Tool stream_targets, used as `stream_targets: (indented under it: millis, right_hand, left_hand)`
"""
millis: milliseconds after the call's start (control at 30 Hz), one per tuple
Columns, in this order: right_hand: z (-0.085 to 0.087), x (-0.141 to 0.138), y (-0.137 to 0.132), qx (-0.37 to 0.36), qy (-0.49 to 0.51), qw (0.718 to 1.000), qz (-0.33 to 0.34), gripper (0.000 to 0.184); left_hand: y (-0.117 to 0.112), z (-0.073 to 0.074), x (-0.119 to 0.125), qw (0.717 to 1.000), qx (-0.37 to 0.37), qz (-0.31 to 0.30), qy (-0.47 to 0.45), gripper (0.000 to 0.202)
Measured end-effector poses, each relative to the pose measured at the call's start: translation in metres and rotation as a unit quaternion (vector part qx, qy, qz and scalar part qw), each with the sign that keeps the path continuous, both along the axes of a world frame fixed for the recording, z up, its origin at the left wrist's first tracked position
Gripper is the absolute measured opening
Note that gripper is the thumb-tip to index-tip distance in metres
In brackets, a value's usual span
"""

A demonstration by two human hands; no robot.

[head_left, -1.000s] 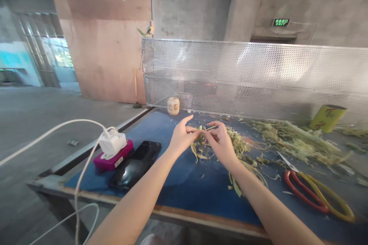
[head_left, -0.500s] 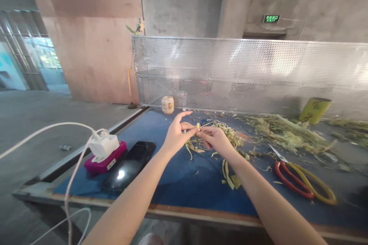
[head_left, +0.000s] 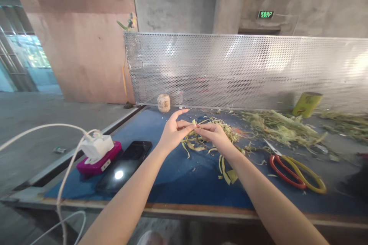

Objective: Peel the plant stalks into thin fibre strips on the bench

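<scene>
In the middle of the table my left hand (head_left: pixel 174 132) pinches a small yellow-green plant strip (head_left: pixel 194 122) between thumb and fingers, its index finger stretched out above. The fingertips of my right hand (head_left: pixel 215 136) are closed on the same strip from the other side. Most of the strip is hidden by the fingers. Just behind and below the hands lie curled dry strips (head_left: pixel 196 147) and a bundle of thin dried stalks (head_left: pixel 228 131). Several flat yellowish pieces (head_left: pixel 225 172) rest on the blue tabletop (head_left: pixel 184 183), beside my right forearm.
Scissors (head_left: pixel 290 168) with one red and one yellow handle lie at right. Behind them are a heap of dried fibres (head_left: pixel 278 126) and a yellow-green can (head_left: pixel 307 105). A phone (head_left: pixel 126 166), a magenta power strip (head_left: pixel 99 159) and a twine spool (head_left: pixel 163 103) stand left. A perforated metal screen (head_left: pixel 230 72) borders the back.
The whole view has shifted slightly, so things appear further left. My right fingers have straightened and drawn closer against the left fingertips, with the strip still pinched.
</scene>
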State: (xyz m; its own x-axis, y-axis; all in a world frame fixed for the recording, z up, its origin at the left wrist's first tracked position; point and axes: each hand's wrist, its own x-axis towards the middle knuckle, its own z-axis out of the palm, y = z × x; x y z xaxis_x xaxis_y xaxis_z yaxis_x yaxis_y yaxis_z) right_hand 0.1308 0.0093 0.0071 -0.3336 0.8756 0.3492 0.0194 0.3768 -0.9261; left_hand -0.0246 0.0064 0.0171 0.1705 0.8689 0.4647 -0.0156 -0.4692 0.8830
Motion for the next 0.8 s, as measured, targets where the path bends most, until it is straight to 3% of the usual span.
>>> stream_targets:
  millis: [133, 267, 400, 600, 800]
  right_hand:
    - [0.0, 0.0, -0.001, -0.019, 0.028, 0.999, -0.006, 0.026]
    - [-0.001, 0.003, 0.001, -0.031, 0.044, 0.998, -0.028, 0.025]
    - [-0.002, 0.005, 0.004, -0.046, 0.036, 0.996, -0.069, 0.026]
    - [-0.003, 0.006, 0.005, -0.041, 0.054, 0.994, -0.085, 0.025]
    - [-0.001, 0.008, 0.002, -0.021, 0.05, 0.996, -0.065, 0.028]
  left_hand:
    - [-0.002, 0.001, -0.001, 1.0, 0.008, -0.017, 0.02, 0.061]
    - [-0.003, 0.003, -0.003, 0.997, 0.01, -0.064, 0.045, 0.078]
    - [-0.002, 0.001, -0.003, 0.998, 0.028, -0.009, 0.05, 0.082]
    - [0.002, -0.001, -0.002, 0.999, 0.052, 0.006, -0.007, 0.089]
    - [0.011, -0.005, -0.007, 0.995, 0.075, 0.064, 0.029, 0.079]
